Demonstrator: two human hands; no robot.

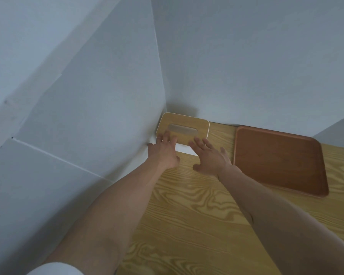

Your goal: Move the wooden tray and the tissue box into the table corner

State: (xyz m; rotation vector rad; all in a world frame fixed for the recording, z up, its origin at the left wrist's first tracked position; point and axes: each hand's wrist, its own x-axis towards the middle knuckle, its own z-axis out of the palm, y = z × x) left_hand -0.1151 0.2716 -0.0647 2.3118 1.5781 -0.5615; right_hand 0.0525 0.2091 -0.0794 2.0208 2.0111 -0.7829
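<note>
I am pressing both hands against the white rectangular tissue box with the light wooden lid and oval slot, which is sitting right in the corner where the two pale grey walls are meeting, on the yellow pine-grain table. My left hand is lying spread and flat, its fingertips resting on the near left edge of the lid and its thumb side close to the left wall. My right hand is also splayed open, fingers touching the lid's near right edge and the palm hovering over the table. Neither hand is closing around anything; I am only pushing and steadying.

I am judging the box as light and rigid, with a smooth lid that could slip off its white base if I shove from the top alone. So the better hold is low on the white side walls, one palm on each short end, not in the slot, where I cannot tell if any tissue is showing.

The reddish-brown rectangular wooden tray with rounded corners and a low rim is lying flat just beside the box on its right, its far edge near the back wall and slightly skewed. It looks stiff, fairly light and slick underneath; I am expecting it to slide easily if I take it by the raised rim on two opposite sides.
</note>
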